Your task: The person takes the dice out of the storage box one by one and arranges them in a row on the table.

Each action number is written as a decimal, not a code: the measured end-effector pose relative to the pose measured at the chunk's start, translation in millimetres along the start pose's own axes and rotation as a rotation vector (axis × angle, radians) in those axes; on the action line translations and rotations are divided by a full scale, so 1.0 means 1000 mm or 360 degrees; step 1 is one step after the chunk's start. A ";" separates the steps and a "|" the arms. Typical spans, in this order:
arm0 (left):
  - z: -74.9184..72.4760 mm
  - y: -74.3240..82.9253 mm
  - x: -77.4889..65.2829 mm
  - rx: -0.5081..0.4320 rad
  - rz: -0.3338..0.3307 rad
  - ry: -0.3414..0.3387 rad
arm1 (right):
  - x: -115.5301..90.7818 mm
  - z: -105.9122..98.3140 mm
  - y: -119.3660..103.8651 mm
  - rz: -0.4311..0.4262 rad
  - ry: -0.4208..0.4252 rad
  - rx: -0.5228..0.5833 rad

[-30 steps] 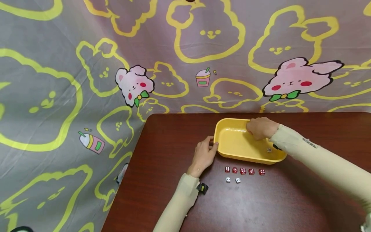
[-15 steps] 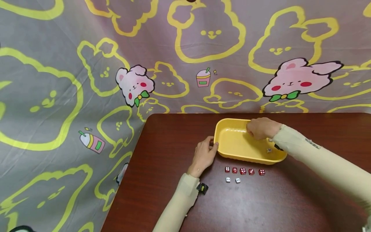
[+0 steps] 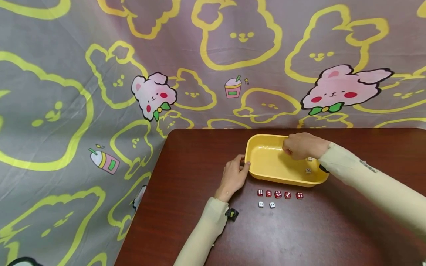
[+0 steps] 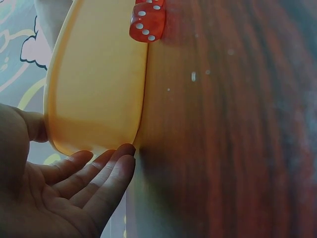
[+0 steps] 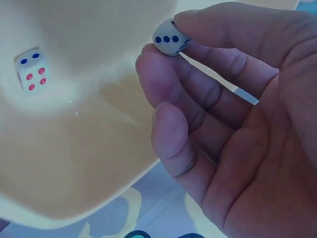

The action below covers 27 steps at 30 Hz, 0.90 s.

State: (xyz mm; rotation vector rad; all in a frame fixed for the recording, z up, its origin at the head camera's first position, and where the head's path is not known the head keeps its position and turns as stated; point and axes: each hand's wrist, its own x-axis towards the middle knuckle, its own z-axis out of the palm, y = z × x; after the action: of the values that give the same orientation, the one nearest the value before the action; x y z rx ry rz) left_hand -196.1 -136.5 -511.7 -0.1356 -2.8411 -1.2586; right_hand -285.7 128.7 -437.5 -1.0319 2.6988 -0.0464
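My left hand (image 3: 231, 178) holds the left end of a yellow plastic tray (image 3: 271, 177), its thumb at the rim and fingers against the end wall. Over the tray's far right part, my right hand (image 3: 303, 146) pinches a white die (image 5: 171, 38) between thumb and fingertips; three blue pips face the wrist camera. On the tray floor lie two more white dice, one die (image 3: 308, 171) near the front wall and another die (image 3: 310, 159) partly under the right wrist. The right wrist view shows one die (image 5: 32, 72) with red and blue pips.
In front of the tray, a row of several red dice (image 3: 278, 194) lies on the dark wooden table (image 3: 193, 147). Two white dice (image 3: 261, 204) sit nearer the person, below the row's left end. A patterned cloth (image 3: 199, 44) hangs behind the table and along its left.
My right hand has shifted slightly to the right over the tray. A second white die beside its wrist, hidden a second ago, now shows. My left hand stays on the tray's end.
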 end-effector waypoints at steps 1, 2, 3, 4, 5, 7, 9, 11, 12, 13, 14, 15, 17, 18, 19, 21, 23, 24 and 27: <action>0.000 0.000 0.000 0.0001 -0.0002 0.0000 | -0.001 -0.001 0.000 -0.0004 0.0005 0.0002; 0.000 0.000 0.000 0.0002 0.0001 0.0003 | -0.002 -0.002 -0.001 -0.0010 0.0009 0.0013; 0.000 0.000 0.000 0.0000 0.0003 0.0004 | -0.004 -0.003 -0.001 -0.0014 0.0013 0.0025; 0.000 0.001 0.000 -0.0001 0.0005 0.0007 | -0.005 -0.005 -0.001 -0.0020 0.0019 0.0032; 0.000 0.001 0.000 -0.0002 0.0007 0.0009 | -0.007 -0.007 -0.002 -0.0023 0.0026 0.0043; -0.001 0.001 0.001 0.0001 0.0013 0.0015 | -0.010 -0.010 -0.003 -0.0027 0.0038 0.0057; -0.001 0.001 0.002 0.0003 0.0024 0.0022 | -0.012 -0.013 -0.004 -0.0032 0.0053 0.0057; -0.002 0.001 0.002 0.0007 0.0028 0.0025 | -0.013 -0.014 -0.005 -0.0035 0.0068 0.0053; -0.002 0.000 0.003 0.0008 0.0025 0.0022 | -0.014 -0.014 -0.005 -0.0035 0.0074 0.0053; -0.002 0.000 0.002 0.0006 0.0021 0.0021 | -0.013 -0.014 -0.005 -0.0038 0.0080 0.0048; -0.003 0.000 0.002 0.0006 0.0014 0.0019 | -0.013 -0.014 -0.005 -0.0045 0.0089 0.0050; -0.003 0.000 0.002 0.0002 0.0005 0.0014 | -0.013 -0.013 -0.005 -0.0051 0.0096 0.0052; -0.003 0.000 0.001 -0.0005 -0.0002 0.0009 | -0.013 -0.012 -0.005 -0.0067 0.0112 0.0044; -0.003 0.000 0.001 -0.0007 -0.0005 0.0008 | -0.013 -0.012 -0.006 -0.0085 0.0129 0.0039; -0.003 0.000 0.001 -0.0009 -0.0006 0.0007 | -0.013 -0.011 -0.006 -0.0103 0.0147 0.0028; -0.002 0.000 0.000 -0.0014 -0.0008 0.0004 | -0.014 -0.011 -0.008 -0.0133 0.0186 0.0008; -0.002 0.001 0.000 -0.0011 -0.0013 0.0000 | -0.015 -0.010 -0.009 -0.0159 0.0236 -0.0007; -0.001 0.001 0.000 -0.0013 -0.0015 -0.0002 | -0.017 -0.010 -0.010 -0.0172 0.0260 -0.0011; -0.001 0.002 -0.001 -0.0023 -0.0011 -0.0004 | -0.020 -0.010 -0.013 -0.0198 0.0320 -0.0015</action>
State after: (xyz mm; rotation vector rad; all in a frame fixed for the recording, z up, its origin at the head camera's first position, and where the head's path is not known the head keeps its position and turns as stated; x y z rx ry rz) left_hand -195.1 -136.0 -510.0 -0.1279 -2.8379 -1.2811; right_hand -265.0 131.3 -421.3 -1.2593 2.8092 -0.1691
